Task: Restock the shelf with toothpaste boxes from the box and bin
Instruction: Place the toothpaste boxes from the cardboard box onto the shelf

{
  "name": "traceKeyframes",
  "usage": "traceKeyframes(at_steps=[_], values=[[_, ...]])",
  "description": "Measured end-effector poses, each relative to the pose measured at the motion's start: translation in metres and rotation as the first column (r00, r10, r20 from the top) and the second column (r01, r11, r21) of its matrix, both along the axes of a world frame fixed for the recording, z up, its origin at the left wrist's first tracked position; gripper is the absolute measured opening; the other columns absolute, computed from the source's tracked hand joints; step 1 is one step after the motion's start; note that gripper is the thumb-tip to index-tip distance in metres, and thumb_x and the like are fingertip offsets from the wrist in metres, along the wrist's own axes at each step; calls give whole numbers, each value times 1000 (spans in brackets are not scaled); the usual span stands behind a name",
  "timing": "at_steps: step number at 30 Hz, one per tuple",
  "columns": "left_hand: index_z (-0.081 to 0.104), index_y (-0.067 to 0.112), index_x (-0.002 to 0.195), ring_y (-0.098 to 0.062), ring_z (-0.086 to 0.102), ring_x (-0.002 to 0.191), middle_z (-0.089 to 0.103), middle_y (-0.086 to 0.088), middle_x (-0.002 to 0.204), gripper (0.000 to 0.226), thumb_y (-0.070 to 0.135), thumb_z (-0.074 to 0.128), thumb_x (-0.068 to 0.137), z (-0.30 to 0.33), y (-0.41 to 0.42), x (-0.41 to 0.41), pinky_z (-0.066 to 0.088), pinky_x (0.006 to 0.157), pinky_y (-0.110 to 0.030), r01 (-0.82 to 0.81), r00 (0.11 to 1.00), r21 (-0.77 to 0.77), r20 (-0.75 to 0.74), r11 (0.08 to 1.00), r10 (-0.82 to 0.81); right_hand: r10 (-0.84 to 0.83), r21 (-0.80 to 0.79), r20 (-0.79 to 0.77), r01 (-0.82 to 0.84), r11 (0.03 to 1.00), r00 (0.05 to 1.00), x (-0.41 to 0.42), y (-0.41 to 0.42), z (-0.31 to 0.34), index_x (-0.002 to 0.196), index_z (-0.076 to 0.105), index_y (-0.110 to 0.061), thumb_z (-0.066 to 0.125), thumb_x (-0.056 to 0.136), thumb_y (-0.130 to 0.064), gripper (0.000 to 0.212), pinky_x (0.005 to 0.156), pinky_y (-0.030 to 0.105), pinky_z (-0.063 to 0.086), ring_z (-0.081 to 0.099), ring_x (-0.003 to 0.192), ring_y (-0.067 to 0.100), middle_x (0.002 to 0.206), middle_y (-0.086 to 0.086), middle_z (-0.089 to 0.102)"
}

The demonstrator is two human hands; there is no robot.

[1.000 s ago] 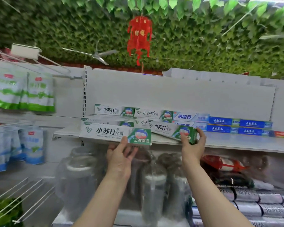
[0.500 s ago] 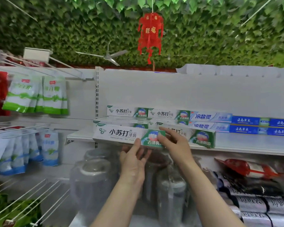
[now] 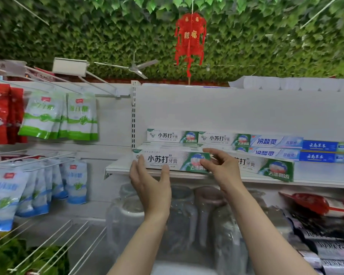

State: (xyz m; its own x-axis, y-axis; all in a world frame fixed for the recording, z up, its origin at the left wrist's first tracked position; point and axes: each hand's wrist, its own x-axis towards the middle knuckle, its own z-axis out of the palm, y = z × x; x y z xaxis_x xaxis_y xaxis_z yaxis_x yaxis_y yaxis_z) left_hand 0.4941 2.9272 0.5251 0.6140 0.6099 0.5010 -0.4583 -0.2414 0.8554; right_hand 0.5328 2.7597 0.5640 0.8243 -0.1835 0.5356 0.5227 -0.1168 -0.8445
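Observation:
A white and green toothpaste box (image 3: 173,160) lies lengthwise at the front left of the white shelf (image 3: 316,176). My left hand (image 3: 150,185) is under its left end, fingers straight, fingertips and thumb touching its front face. My right hand (image 3: 219,165) grips its green right end between thumb and curled fingers. A second matching box (image 3: 270,167) lies to the right at the shelf's front. Behind them stand stacked rows of matching boxes (image 3: 173,135), pale blue boxes (image 3: 274,142) and dark blue boxes (image 3: 324,146). The supply box and bin are out of view.
Green and white pouches (image 3: 60,114) and blue pouches (image 3: 38,187) hang on wire hooks to the left. Wrapped plastic jars (image 3: 187,221) stand on the shelf below. Red and dark packets (image 3: 324,205) lie at the lower right. A red lantern (image 3: 190,40) hangs overhead.
My right hand left the right-hand box and came across to grip the right end of the front left box. My left hand slid toward that box's left end.

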Motion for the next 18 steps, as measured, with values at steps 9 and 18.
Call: traceKeyframes(at_steps=[9,18], values=[[39,26,151,-24,13,152,19,-1,164,65,51,59,94,-8,13,17,15,123,-44,43,991,261,-133,964,-8,-400,-137,26,400,906,916,-12,38,-24,157,28,-26,48,103,-31,58,111,38,34,49,136,28,147,0,55],[36,25,152,-27,12,152,10,-1,166,71,59,54,93,-7,14,24,16,122,-52,79,977,322,-211,943,-10,-377,-279,-77,343,897,923,-4,52,-25,161,10,-19,41,104,-38,68,120,46,19,17,153,32,164,1,27]])
